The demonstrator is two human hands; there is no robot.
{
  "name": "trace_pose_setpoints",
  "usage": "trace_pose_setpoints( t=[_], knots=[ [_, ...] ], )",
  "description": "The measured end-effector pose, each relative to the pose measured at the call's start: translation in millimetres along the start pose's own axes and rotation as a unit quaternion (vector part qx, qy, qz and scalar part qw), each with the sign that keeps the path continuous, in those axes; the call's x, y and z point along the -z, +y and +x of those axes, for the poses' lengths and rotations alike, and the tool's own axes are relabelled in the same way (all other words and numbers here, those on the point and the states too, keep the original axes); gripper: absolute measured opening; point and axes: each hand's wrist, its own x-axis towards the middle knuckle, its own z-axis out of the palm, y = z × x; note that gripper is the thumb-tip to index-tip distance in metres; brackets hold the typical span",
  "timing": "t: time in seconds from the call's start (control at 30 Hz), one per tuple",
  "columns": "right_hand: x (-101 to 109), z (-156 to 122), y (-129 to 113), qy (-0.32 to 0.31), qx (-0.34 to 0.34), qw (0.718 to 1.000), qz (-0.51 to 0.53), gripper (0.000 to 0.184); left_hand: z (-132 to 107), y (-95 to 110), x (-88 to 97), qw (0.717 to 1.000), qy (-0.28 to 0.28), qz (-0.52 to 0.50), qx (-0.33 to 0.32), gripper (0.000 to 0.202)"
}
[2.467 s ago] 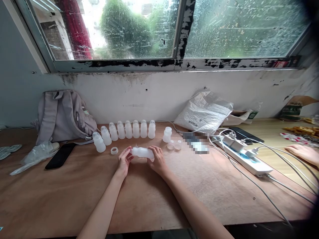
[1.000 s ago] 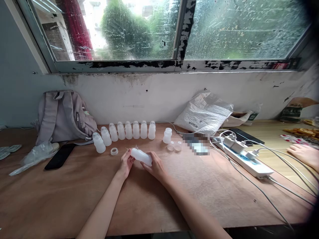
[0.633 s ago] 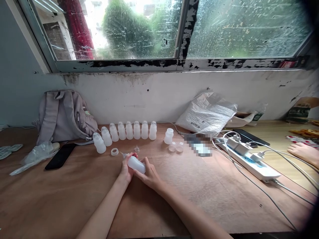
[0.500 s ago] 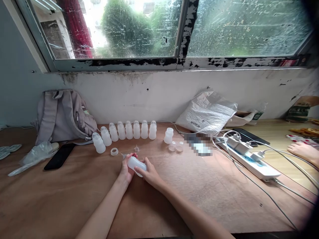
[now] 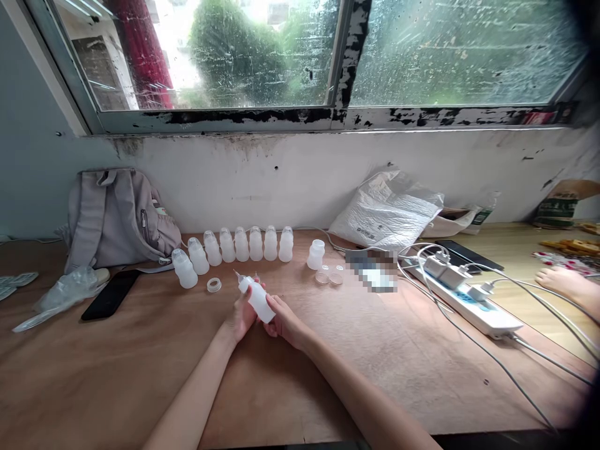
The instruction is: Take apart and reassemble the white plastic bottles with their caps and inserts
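Note:
A milky-white baby bottle (image 5: pixel 259 304) is tilted between both my hands, its top pointing up and to the left. A clear teat (image 5: pixel 238 275) sits at its top end. My left hand (image 5: pixel 241 319) is closed round the upper part, while my right hand (image 5: pixel 287 322) grips the base end. Just behind the bottle another small clear teat (image 5: pixel 256 277) is partly hidden. A white screw ring (image 5: pixel 214 285) lies left of my hands. Beyond it several capped bottles (image 5: pixel 241 244) stand in a curved row. One bottle with no dome cap (image 5: pixel 315 255) stands apart, by two clear domes (image 5: pixel 329 276).
At the left are a grey backpack (image 5: pixel 110 215), a black phone (image 5: pixel 109 296) and a crumpled plastic bag (image 5: pixel 75 290). A silvery mailer (image 5: pixel 387 209) leans on the wall. A power strip (image 5: pixel 482 317) with trailing cables lies right, near another person's hand (image 5: pixel 567 282).
The bottle has turned more upright, its teat end rising and its base lower. My hands have shifted along it, and the left fingers now wrap nearer the top.

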Motion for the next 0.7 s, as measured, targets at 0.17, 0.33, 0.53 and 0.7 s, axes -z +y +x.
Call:
trace_pose_setpoints(
  t=[0.17,0.33,0.53,0.7],
  knots=[
    [16.3,8.1,-3.2,0.104,0.101,0.973,-0.18,0.042,-2.9,-3.6,0.5,0.998,0.036,0.053,0.007,0.041],
    [71.4,8.0,-22.0,0.433,0.254,0.741,-0.446,0.035,-5.6,3.2,4.0,0.993,0.075,0.086,0.018,0.038],
    [114.1,4.4,-31.9,0.502,0.198,0.706,-0.459,0.04,-4.6,2.6,5.4,0.99,0.074,0.121,0.009,0.04],
    [115.0,8.1,-31.2,0.496,0.236,0.71,-0.44,0.041,-7.3,5.8,2.1,0.987,0.057,0.149,0.009,0.042]
  ],
)
